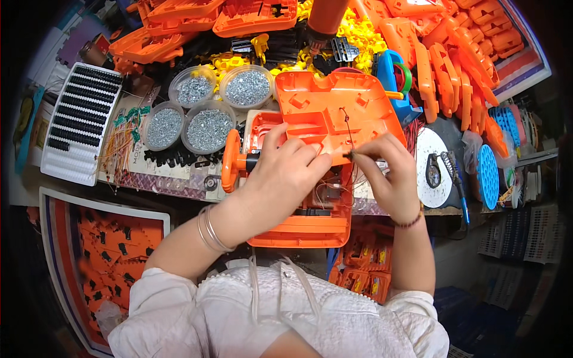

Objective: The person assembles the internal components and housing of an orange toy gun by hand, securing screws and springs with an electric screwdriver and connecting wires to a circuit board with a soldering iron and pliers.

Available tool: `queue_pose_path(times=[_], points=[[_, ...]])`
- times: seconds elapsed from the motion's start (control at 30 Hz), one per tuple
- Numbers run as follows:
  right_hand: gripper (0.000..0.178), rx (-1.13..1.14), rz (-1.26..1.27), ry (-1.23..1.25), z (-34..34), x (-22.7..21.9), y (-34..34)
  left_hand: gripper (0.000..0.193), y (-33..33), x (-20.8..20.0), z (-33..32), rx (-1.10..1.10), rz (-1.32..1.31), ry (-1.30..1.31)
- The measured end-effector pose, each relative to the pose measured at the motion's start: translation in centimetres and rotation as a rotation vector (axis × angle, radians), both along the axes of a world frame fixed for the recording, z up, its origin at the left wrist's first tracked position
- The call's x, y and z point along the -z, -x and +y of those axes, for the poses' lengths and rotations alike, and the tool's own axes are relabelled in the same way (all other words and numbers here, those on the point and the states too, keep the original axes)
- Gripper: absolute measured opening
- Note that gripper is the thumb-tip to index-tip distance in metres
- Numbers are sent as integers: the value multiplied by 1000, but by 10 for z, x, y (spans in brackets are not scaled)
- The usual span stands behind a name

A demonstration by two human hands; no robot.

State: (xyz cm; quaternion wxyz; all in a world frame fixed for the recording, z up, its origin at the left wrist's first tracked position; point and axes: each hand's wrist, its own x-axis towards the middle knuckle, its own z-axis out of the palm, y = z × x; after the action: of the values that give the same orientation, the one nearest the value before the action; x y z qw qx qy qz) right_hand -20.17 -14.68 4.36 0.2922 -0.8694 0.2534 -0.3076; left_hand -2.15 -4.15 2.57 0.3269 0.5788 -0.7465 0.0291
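As orange casing [331, 134] sits at bench edge [149, 183] | tubs [207, 151] left | bin [104, 206] below-left

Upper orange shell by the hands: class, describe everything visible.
Upper orange shell: apparently moulded plastic, inner side showing, with ribs, recesses and round posts. It sits beyond the lower orange casing. A thin dark wire, pinched by the right hand, runs over it; the left hand overlaps its near edge, contact unclear.

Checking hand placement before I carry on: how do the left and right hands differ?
The left hand lies over the orange housing, while the right hand pinches a thin dark wire. Metal bangles sit behind the left hand; a dark bracelet behind the right hand. Both are ungloved.
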Motion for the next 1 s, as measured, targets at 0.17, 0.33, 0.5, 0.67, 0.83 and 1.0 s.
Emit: queue_pose_path(times=[0.17, 0.33, 0.5, 0.67, 0.83, 1.0], points=[[7, -6, 307, 249, -29, 11, -11, 29, -29, 0, -4, 77, -49, -150], [7, -7, 336, 248, -28, 8, -22, 24, -43, 4, -4, 130, 89, -220], [8, -123, 442, 435, -36, 13, -28, 16, -55, -9, -4, 101, 281, -188], [9, -148, 492, 494, -35, 12, -27, 11, -121, -9, 8, -450, 454, -200], [8, -174, 640, 734, -23, 7, -37, 9, -189, 39, 40, -814, -164, -317], [18, -198, 542, 374, -48, -3, -34, 9, -194, 51, 44, -809, -141, -350]])
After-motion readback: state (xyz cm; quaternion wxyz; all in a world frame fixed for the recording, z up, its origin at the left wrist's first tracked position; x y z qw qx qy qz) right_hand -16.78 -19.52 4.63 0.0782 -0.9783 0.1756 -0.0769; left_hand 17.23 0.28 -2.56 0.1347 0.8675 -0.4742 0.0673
